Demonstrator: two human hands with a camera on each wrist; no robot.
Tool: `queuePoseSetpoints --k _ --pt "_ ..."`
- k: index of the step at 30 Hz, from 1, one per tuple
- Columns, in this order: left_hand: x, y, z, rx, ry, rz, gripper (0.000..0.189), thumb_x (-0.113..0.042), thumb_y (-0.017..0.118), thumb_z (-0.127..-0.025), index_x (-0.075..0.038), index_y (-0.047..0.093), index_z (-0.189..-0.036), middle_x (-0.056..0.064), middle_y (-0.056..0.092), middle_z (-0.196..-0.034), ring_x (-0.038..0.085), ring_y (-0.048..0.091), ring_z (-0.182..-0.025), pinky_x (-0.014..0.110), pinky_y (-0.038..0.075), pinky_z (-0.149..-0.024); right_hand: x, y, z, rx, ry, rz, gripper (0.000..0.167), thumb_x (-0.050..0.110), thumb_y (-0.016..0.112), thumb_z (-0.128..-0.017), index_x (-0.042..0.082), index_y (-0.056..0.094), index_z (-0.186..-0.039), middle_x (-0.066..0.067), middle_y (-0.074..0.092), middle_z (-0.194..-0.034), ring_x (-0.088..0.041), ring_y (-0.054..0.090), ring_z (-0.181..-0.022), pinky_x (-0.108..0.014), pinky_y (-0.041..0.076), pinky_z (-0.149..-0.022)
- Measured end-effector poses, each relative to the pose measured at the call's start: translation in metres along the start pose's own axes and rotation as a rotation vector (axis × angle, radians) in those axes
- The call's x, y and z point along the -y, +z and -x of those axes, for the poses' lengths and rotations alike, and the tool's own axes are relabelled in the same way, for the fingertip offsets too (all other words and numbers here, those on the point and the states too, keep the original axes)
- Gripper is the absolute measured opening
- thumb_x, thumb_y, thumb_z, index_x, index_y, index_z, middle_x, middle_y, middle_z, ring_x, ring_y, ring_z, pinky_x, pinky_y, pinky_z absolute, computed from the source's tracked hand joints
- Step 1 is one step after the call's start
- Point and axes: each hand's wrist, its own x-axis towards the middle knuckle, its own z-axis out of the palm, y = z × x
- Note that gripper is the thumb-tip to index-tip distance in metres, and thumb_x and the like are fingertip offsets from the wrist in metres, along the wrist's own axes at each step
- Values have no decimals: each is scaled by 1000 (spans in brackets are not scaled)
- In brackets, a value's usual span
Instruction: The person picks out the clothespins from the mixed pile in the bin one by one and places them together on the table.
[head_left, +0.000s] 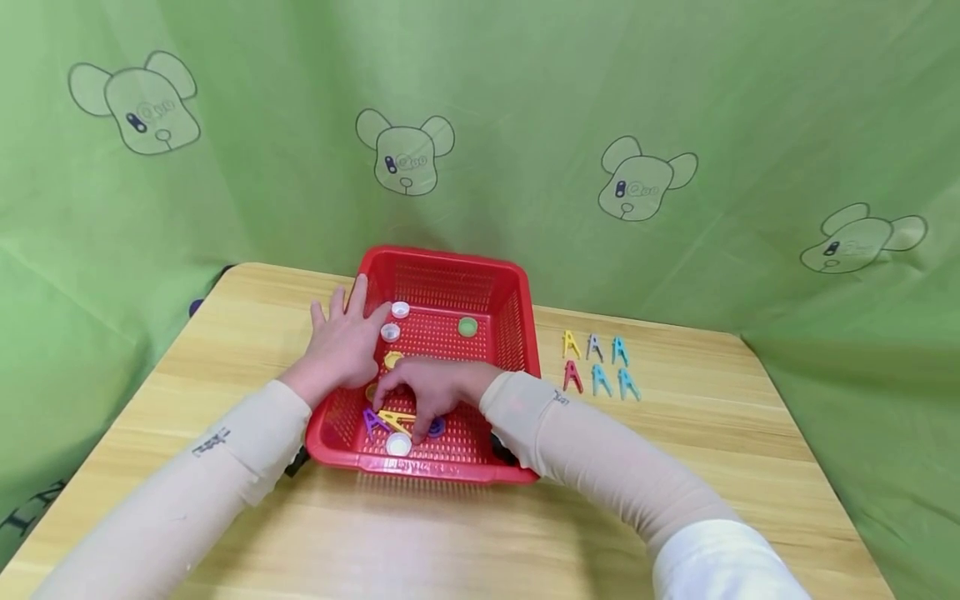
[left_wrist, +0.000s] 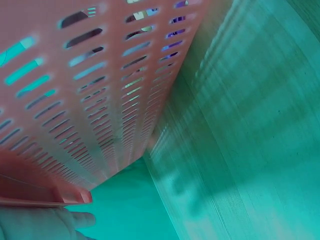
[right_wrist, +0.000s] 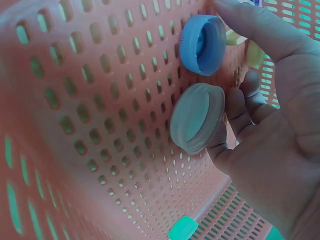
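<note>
A red plastic basket [head_left: 450,472] stands on the table with loose bottle caps and clothespins in it. My left hand [head_left: 347,343] rests on its left rim, fingers spread and straight. Inside, my right hand [head_left: 433,385] reaches down with thumb and index finger apart over a yellow clothespin [head_left: 396,419]. A purple clothespin [head_left: 372,422] lies by the index fingertip. Near the thumb are a white cap [head_left: 399,444] and a blue cap [head_left: 436,427], the latter also large in the right wrist view [right_wrist: 202,45]. A yellow cap [head_left: 393,359] lies behind the hand.
Two small white caps, one in front [head_left: 390,332] and one behind [head_left: 401,309], and a green cap [head_left: 467,326] lie farther back in the basket. Right of it, several clothespins [head_left: 597,379] sit in two rows on the wooden table [head_left: 675,417]. A green curtain [head_left: 517,167] hangs behind.
</note>
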Motion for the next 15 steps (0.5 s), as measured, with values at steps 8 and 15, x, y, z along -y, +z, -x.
queuePoseSetpoints --k 8,15 --pt "0 -1 0 1 2 2 85 -8 76 -76 -8 40 -154 27 -4 -162 57 4 -142 76 0 -105 1 1 -2 5 5 17 54 23 95 -68 29 71 -116 17 59 -118 -8 50 -110 -24 39 -101" --pt "0 -1 1 9 4 13 86 -7 76 -76 -8 40 -153 28 -6 -162 57 3 -142 76 -2 -105 4 0 0 -2 22 -73 53 17 94 -69 25 70 -115 16 60 -114 -12 51 -109 -25 42 -97"
